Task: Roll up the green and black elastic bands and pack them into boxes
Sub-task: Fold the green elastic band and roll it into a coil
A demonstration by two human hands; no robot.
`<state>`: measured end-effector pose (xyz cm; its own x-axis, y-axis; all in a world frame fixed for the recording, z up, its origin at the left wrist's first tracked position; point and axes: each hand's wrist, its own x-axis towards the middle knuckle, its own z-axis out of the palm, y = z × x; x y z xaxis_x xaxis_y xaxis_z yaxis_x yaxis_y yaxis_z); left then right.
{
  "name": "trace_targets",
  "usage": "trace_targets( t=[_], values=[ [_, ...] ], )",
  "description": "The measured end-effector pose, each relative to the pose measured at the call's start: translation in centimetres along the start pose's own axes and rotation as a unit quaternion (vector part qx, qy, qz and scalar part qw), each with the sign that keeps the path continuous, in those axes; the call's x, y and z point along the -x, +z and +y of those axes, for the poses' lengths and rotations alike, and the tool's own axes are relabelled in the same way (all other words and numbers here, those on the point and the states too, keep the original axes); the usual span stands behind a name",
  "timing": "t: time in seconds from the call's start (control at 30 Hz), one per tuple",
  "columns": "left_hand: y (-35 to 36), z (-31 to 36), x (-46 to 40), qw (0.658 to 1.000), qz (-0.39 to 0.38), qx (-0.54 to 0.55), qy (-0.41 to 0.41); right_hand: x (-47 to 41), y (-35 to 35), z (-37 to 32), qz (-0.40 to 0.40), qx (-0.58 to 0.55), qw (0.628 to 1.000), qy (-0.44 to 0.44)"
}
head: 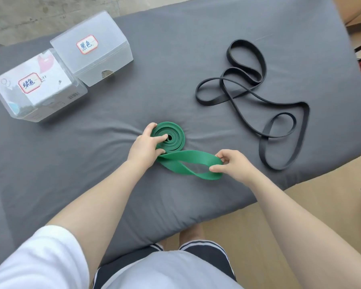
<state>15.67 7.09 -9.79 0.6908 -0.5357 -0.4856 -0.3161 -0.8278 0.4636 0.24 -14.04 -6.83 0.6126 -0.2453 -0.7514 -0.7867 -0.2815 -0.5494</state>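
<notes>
We're mid-roll on the wide green elastic band (175,140), approx. two-thirds coiled at the centre of the grey padded table (196,28). Our right hand (231,163) pinches the loose loop end, thumb & fingers clamped on it; our left hand (147,144) grips the coil, fingers curled round it. Next, probably: feed the tail round w/o slack. Further off, the thin black elastic band (258,101) lies unrolled. Far left, the clear plastic box w/ printed insert (38,90) & the frosted plastic box (96,53) sit shut; no bands visible inside.

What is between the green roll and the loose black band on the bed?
Only bare grey sheet separates the green roll from the black band, seen in the head view.
</notes>
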Motion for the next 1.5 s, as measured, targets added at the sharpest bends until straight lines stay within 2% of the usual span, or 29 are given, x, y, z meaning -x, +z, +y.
trace_targets(
  t=[0.07,0.2,0.27,0.33,0.4,0.47,0.5,0.57,0.6,0.67,0.73,0.77,0.8,0.9,1.0,1.1,1.17,1.27,1.4,1.5],
  values=[
    [0.0,0.1,0.0,1.0,-0.001,0.012,-0.008,0.6,0.4,-0.3,0.042,-0.011,0.999,0.008],
    [0.0,0.3,0.0,0.999,-0.005,0.032,-0.023,0.0,2.2,-1.0,0.205,0.034,0.976,0.061],
    [0.3,0.4,0.1,0.999,0.001,0.037,-0.027,-0.5,3.1,-1.0,0.196,0.01,0.969,0.153],
    [0.5,0.3,0.2,0.999,0.007,0.042,-0.026,-0.8,3.6,-1.0,0.147,-0.088,0.956,0.237],
    [0.6,0.1,0.2,0.998,0.01,0.049,-0.026,-0.5,3.3,-1.5,0.109,-0.177,0.945,0.251],
    [0.7,0.1,0.2,0.998,0.011,0.058,-0.026,-0.2,2.7,-1.8,0.131,-0.223,0.945,0.199],
    [0.7,0.0,0.2,0.998,0.011,0.063,-0.026,-0.1,2.4,-1.9,0.156,-0.191,0.955,0.164],
    [0.7,0.0,0.1,0.997,0.011,0.072,-0.028,0.3,2.2,-1.8,0.204,0.04,0.972,0.111],
    [0.7,0.0,0.1,0.997,0.01,0.075,-0.03,0.7,2.4,-1.8,0.239,0.163,0.954,0.075],
    [0.8,0.0,0.1,0.996,0.011,0.08,-0.031,1.2,3.8,-2.3,0.305,0.288,0.904,-0.086],
    [0.8,-0.1,0.1,0.996,0.013,0.082,-0.028,0.5,5.9,-3.2,0.299,0.341,0.851,-0.264],
    [0.8,-0.1,0.0,0.996,0.013,0.082,-0.027,-0.3,6.8,-3.6,0.271,0.373,0.831,-0.311],
    [0.8,-0.2,0.0,0.997,0.012,0.078,-0.025,-1.1,7.6,-4.1,0.238,0.403,0.823,-0.322],
    [0.8,-0.3,0.0,0.997,0.015,0.068,-0.018,-3.0,7.7,-5.0,0.164,0.447,0.834,-0.278],
    [1.0,-0.5,0.1,0.997,0.022,0.073,-0.013,-3.2,6.7,-3.9,0.173,0.459,0.804,-0.336],
    [1.0,-0.6,0.1,0.996,0.024,0.084,-0.013,-2.4,7.6,-2.4,0.14,0.431,0.807,-0.38],
    [0.9,-0.5,0.2,0.996,0.022,0.085,-0.015,-1.3,8.8,-2.7,0.119,0.458,0.805,-0.358],
    [0.8,-0.3,0.3,0.996,0.017,0.082,-0.016,-0.6,10.0,-2.7,0.047,0.491,0.825,-0.275],
    [1.2,-0.1,0.4,0.995,0.025,0.093,-0.021,-0.9,8.7,-2.5,0.146,0.497,0.803,-0.293],
    [1.2,0.1,0.2,0.993,0.03,0.114,-0.029,-2.8,6.9,-3.5,0.182,0.487,0.811,-0.267]
  ],
)
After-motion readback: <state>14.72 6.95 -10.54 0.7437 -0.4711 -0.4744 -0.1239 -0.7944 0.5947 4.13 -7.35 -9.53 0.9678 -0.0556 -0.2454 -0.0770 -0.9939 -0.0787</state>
